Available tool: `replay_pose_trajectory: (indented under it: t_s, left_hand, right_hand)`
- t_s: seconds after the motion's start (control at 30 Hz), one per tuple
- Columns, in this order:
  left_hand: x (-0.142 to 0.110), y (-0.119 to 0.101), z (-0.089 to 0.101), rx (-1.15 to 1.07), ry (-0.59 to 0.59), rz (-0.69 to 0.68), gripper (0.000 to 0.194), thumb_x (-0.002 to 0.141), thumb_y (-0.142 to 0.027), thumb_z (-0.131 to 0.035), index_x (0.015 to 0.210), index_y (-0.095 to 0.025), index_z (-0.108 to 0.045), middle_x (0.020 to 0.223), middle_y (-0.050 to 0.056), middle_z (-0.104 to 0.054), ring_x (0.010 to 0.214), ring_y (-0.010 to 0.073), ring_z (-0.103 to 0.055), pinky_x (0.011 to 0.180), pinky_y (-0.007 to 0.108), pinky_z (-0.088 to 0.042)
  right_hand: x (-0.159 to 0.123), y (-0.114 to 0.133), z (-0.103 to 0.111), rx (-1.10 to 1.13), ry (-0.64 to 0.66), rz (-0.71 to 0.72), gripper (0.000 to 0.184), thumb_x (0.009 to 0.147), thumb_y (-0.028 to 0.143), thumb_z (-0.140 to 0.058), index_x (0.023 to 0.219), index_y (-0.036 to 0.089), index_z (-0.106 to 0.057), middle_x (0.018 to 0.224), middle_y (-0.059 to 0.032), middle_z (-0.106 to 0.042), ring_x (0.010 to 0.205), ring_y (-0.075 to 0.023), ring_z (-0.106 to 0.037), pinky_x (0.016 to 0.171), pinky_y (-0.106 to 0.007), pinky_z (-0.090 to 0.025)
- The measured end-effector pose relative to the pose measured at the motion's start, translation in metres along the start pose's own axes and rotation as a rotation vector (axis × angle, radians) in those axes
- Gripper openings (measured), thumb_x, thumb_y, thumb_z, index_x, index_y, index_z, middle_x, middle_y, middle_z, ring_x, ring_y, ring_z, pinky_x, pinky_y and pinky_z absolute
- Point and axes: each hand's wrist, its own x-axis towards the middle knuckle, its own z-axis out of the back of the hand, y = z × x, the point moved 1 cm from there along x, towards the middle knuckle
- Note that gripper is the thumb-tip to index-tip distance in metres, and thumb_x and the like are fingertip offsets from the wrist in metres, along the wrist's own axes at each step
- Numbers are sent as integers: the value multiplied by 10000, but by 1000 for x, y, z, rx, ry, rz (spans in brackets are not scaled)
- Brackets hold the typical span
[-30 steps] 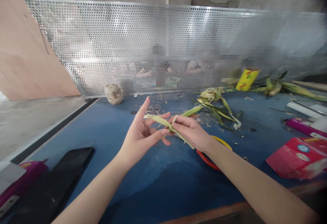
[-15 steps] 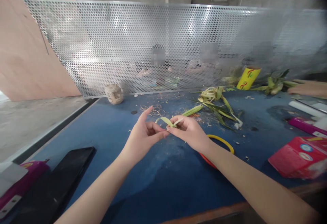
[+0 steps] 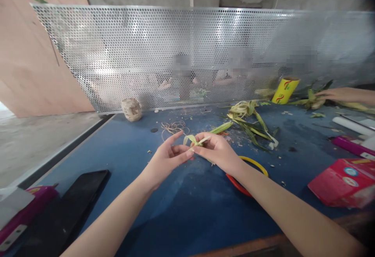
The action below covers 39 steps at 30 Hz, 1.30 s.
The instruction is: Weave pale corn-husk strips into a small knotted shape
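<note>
Between my two hands, above the blue table, is a small piece of pale green corn husk [image 3: 191, 139] with a strip curling up and another sticking out to the right. My right hand [image 3: 219, 150] grips it, fingers curled round its base. My left hand [image 3: 166, 159] pinches thumb against fingers at its near end, index finger raised; the pinched bit is too small to make out clearly. Just behind my hands lie a loose tangle of thin string [image 3: 175, 126] and a long green husk leaf [image 3: 222, 127]. A yellow and red ring [image 3: 259, 164] lies partly under my right forearm.
A perforated metal screen [image 3: 146, 54] rises behind the table. Husks [image 3: 243, 110], a yellow roll [image 3: 285, 91] and a twine ball [image 3: 131, 109] stand along the back. Right are a red box [image 3: 341, 182] and another person's hand [image 3: 331, 94]; left, a black phone-like slab [image 3: 79, 194].
My left fingertips have shifted slightly at the husk, and its strip has bent more upright. At the right, the other person's hand has moved up and left onto the husks there.
</note>
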Motion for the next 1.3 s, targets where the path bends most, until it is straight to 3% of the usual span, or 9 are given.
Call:
replay_pose_trajectory:
  t_s: [0.17, 0.3, 0.6, 0.7, 0.87, 0.97, 1.07, 1.2, 1.3]
  left_hand:
    - [2, -1, 4, 7, -43, -45, 803, 671, -209, -737, 1352, -121, -321, 666, -25, -660, 661, 112, -586, 697, 266, -423]
    - [0, -3, 3, 17, -91, -34, 839, 641, -171, -753, 1357, -138, -317, 618, -56, -641, 619, 89, -580, 700, 247, -430]
    - [-2, -3, 0, 25, -68, -42, 825, 650, -173, -739, 1352, -123, -309, 578, -67, -620, 624, 88, -590, 712, 248, -439]
    - [-1, -3, 1, 31, -79, -66, 896, 642, -174, -746, 1385, -112, -249, 619, -43, -656, 657, 108, -612, 725, 257, -445]
    - [-2, -6, -1, -60, -169, -137, 835, 716, -257, -699, 1403, -142, -239, 916, 63, -722, 905, 178, -649, 829, 298, -456]
    - [-3, -7, -3, -52, -166, -145, 883, 691, -231, -726, 1409, -133, -222, 806, 43, -738, 948, 217, -655, 856, 327, -462]
    - [-4, -7, -3, -63, -171, -153, 921, 663, -186, -748, 1410, -116, -214, 684, 13, -733, 962, 230, -658, 856, 322, -475]
    - [-6, -8, -1, -35, -198, -170, 917, 662, -177, -751, 1411, -133, -224, 640, 1, -730, 841, 200, -695, 766, 275, -518]
    - [-7, -10, -1, -20, -223, -176, 924, 655, -177, -755, 1412, -149, -226, 667, 5, -738, 694, 164, -703, 691, 250, -540]
  right_hand:
    - [0, 1, 1, -25, 12, -39, 148, 719, 287, -687, 781, 204, -581, 706, 21, -608, 663, -116, -572, 637, -248, -425]
    - [1, 1, 0, -20, -57, -63, 147, 701, 281, -693, 742, 201, -576, 674, 29, -602, 599, -103, -538, 584, -236, -398]
    - [2, 0, 3, 56, -56, -10, 152, 664, 242, -728, 732, 192, -601, 674, 25, -617, 624, -106, -559, 612, -234, -416]
    - [1, -1, 3, 7, -12, -52, 122, 708, 247, -695, 749, 193, -593, 688, 29, -611, 628, -98, -554, 613, -227, -414]
    - [-2, 0, -1, -39, 48, -96, 96, 716, 205, -679, 759, 196, -595, 696, 28, -613, 658, -101, -577, 657, -232, -442]
    - [-3, 0, -4, -7, 105, -94, 114, 691, 178, -701, 733, 200, -597, 745, 21, -621, 690, -106, -595, 685, -237, -461]
    - [-4, -3, -4, 3, 156, -75, 113, 733, 287, -691, 752, 200, -622, 775, -1, -644, 721, -124, -607, 728, -265, -472]
    - [-3, -10, -3, 59, 243, -48, 356, 870, 483, -472, 878, 192, -675, 766, -47, -686, 756, -169, -642, 813, -353, -472]
    - [-2, -12, -1, -7, 180, -41, 374, 869, 494, -469, 951, 204, -689, 875, -56, -704, 875, -197, -646, 890, -375, -437]
